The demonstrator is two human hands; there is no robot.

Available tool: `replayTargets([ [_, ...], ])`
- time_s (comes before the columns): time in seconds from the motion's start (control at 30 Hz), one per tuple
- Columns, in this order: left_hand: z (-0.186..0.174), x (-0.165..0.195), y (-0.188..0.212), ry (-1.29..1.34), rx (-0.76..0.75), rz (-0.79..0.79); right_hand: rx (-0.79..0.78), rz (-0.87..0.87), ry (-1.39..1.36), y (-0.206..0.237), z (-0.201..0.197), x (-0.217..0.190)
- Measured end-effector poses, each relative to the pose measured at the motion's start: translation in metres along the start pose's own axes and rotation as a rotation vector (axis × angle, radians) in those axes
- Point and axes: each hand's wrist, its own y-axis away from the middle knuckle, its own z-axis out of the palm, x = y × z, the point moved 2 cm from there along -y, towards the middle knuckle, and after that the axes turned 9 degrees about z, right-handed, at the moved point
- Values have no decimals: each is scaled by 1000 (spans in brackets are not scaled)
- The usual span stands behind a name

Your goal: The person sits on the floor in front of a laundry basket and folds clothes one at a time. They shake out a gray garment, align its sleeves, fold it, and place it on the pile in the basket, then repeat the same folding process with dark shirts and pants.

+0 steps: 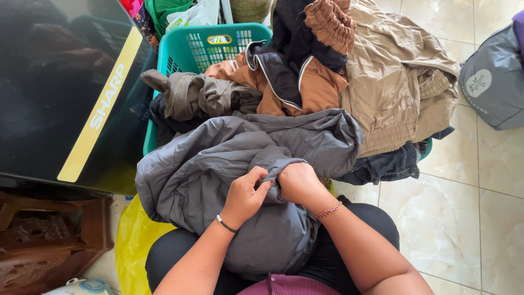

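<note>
head view, looking down at a seated person's lap. a grey jacket (240, 164) lies bunched across the lap and knees, its upper part resting against the front of a green laundry basket (188, 46). the left hand (244, 195) is closed on a fold of the grey jacket near the middle of the garment, thumb and fingers pinching the cloth; a dark bracelet (225, 224) sits on that wrist. the right hand (297, 183) is just beside it, the two hands almost touching, fingers curled shut over the same raised fold so the fingertips are hidden under the fabric; a red cord bracelet (328, 210) is on that wrist. both forearms come in from the bottom edge. the basket stands just beyond the knees and is heaped over its rim: an olive-grey garment (199, 95) lies on the left of the pile, a brown and black zip jacket (297, 71) in the middle, a beige garment (393, 82) spreads over the right side, and a piece of dark denim (382, 166) hangs below the beige one, near the floor. a black screen with a yellow strip (60, 82) leans at the left, touching the basket's side. a yellow plastic bag (134, 240) lies under the left knee. a carved wooden piece (43, 240) sits at lower left. a grey bag (494, 82) rests on the pale tiled floor (464, 207) at the right, well apart from the hands.
</note>
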Motion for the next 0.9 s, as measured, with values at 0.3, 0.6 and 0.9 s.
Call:
replayTargets([
  [0.3, -11, 11, -10, -2, 49, -68, 55, -61, -108, 0, -13, 0],
  [0.6, -46, 21, -29, -431, 45, 365, 147, -283, -1053, 29, -46, 51],
  [0.9, -107, -16, -20, -380, 349, 65, 225, -145, -1899, 30, -57, 77],
])
